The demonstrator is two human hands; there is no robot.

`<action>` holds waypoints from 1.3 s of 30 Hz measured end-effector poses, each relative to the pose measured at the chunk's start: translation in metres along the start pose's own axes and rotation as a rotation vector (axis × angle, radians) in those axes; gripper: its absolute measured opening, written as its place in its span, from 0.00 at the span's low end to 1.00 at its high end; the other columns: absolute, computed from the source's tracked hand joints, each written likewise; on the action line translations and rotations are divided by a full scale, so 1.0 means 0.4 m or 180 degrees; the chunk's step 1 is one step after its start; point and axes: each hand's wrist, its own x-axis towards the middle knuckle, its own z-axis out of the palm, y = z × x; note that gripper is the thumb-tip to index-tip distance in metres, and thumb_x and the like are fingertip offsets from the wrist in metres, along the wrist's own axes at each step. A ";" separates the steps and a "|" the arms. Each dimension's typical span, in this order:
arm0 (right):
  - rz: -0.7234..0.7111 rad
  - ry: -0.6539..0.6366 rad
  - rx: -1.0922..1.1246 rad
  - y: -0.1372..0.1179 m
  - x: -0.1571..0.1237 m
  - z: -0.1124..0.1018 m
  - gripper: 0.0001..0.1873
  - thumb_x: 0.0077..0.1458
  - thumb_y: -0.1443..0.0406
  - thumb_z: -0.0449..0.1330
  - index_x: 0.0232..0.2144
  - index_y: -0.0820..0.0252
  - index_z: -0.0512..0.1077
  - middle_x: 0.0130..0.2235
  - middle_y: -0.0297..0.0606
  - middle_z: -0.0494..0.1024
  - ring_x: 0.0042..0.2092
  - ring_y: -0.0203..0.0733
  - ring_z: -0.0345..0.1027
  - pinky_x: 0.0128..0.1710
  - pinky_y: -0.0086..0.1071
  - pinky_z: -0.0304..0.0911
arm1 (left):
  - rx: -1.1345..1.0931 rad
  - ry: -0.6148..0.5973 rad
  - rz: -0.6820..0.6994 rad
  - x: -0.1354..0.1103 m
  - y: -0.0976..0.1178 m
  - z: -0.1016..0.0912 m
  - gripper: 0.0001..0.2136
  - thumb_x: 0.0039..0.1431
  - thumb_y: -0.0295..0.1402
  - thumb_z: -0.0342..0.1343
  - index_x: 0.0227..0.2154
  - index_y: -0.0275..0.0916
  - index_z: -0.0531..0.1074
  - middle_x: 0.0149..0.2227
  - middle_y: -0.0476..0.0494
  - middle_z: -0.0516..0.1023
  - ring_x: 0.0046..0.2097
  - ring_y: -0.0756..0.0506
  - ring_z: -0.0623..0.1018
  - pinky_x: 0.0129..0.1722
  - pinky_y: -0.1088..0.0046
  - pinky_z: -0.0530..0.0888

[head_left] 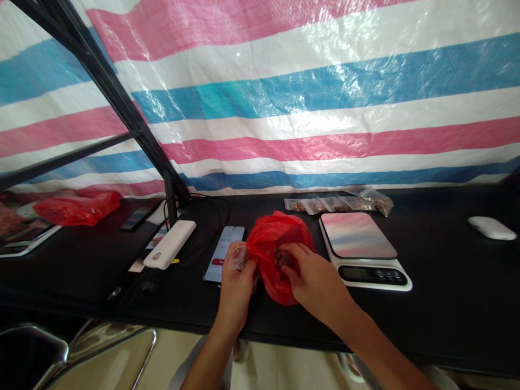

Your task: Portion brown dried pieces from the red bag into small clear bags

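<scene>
A red plastic bag [280, 230] stands open on the black table, with small brown pieces [279, 259] showing in its mouth. My left hand [238, 284] is closed at the bag's left side, around a small clear plastic bag [238, 257]; part of that bag is hidden by the fingers. My right hand [314, 273] reaches into the red bag's mouth from the right, thumb and fingers curled together on the brown pieces. Just right of this hand lies a white kitchen scale [361, 238] with nothing on its plate. A phone [222, 254] showing a running timer lies beside my left hand.
Several small clear bags of brown pieces [335, 204] lie in a row behind the scale. A white power bank [170, 245] and cables are at left, near a black metal frame [154, 157]. Another red bag [79, 207] lies far left; a white rounded case [492, 228] far right.
</scene>
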 end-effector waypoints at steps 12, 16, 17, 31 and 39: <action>-0.0287 0.0653 0.0630 0.015 0.004 -0.021 0.19 0.61 0.68 0.58 0.53 0.53 0.73 0.53 0.40 0.79 0.51 0.46 0.76 0.53 0.40 0.68 | 0.0635 0.0020 0.0563 -0.002 -0.023 0.026 0.10 0.55 0.32 0.62 0.36 0.41 0.65 0.30 0.54 0.71 0.32 0.50 0.71 0.35 0.76 0.70; -0.0607 0.0847 0.0904 0.001 -0.005 -0.030 0.19 0.62 0.68 0.58 0.54 0.51 0.73 0.53 0.38 0.79 0.53 0.44 0.75 0.55 0.37 0.68 | 0.0866 -0.0336 0.0707 -0.020 -0.019 0.038 0.11 0.59 0.33 0.60 0.42 0.42 0.64 0.36 0.51 0.71 0.36 0.49 0.73 0.38 0.75 0.71; -0.0687 0.0850 0.0900 -0.001 -0.007 -0.029 0.19 0.62 0.68 0.58 0.54 0.51 0.73 0.54 0.38 0.78 0.54 0.43 0.74 0.56 0.37 0.68 | 0.0895 -0.0427 0.0699 -0.024 -0.019 0.040 0.11 0.60 0.33 0.60 0.42 0.42 0.64 0.37 0.50 0.71 0.37 0.49 0.73 0.39 0.74 0.71; -0.1729 0.0644 -0.0434 -0.015 -0.023 -0.018 0.35 0.54 0.79 0.54 0.62 0.52 0.70 0.62 0.45 0.72 0.62 0.52 0.66 0.61 0.50 0.67 | 0.1931 -0.0343 0.0845 -0.023 -0.052 0.002 0.17 0.59 0.32 0.59 0.51 0.43 0.67 0.45 0.41 0.78 0.45 0.39 0.78 0.46 0.63 0.72; -0.1976 0.0847 -0.0447 -0.004 -0.023 -0.012 0.36 0.54 0.80 0.54 0.62 0.51 0.71 0.59 0.45 0.75 0.61 0.50 0.69 0.58 0.47 0.70 | 0.1924 -0.0388 0.0949 -0.030 -0.046 0.020 0.14 0.61 0.33 0.59 0.49 0.42 0.66 0.44 0.42 0.77 0.45 0.41 0.78 0.47 0.64 0.72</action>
